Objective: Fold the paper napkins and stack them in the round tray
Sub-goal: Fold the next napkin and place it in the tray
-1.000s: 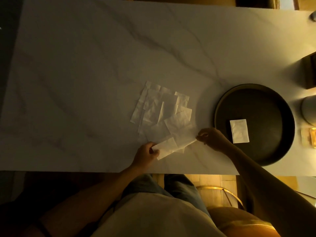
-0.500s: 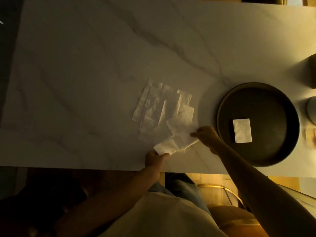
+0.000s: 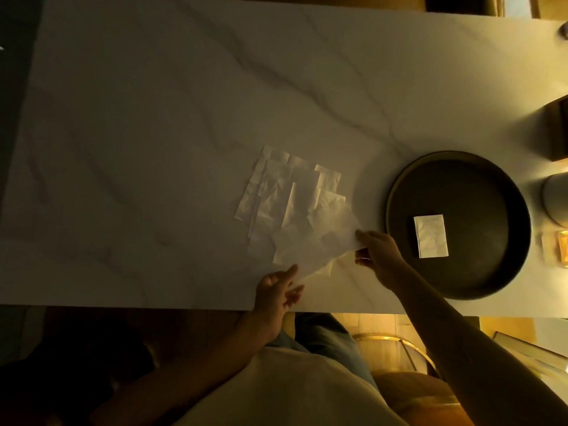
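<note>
An unfolded napkin (image 3: 319, 241) lay near the counter (image 3: 153, 118) front edge, its right corner pinched by the right hand (image 3: 376, 256); the left hand (image 3: 276, 295) hovered open beside it. One folded napkin (image 3: 430, 236) sat in the tray (image 3: 399, 192), bare counter beyond

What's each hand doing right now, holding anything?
Left hand: open, fingers spread at the napkin's near edge, not gripping.
Right hand: pinching that napkin's right corner.
</note>
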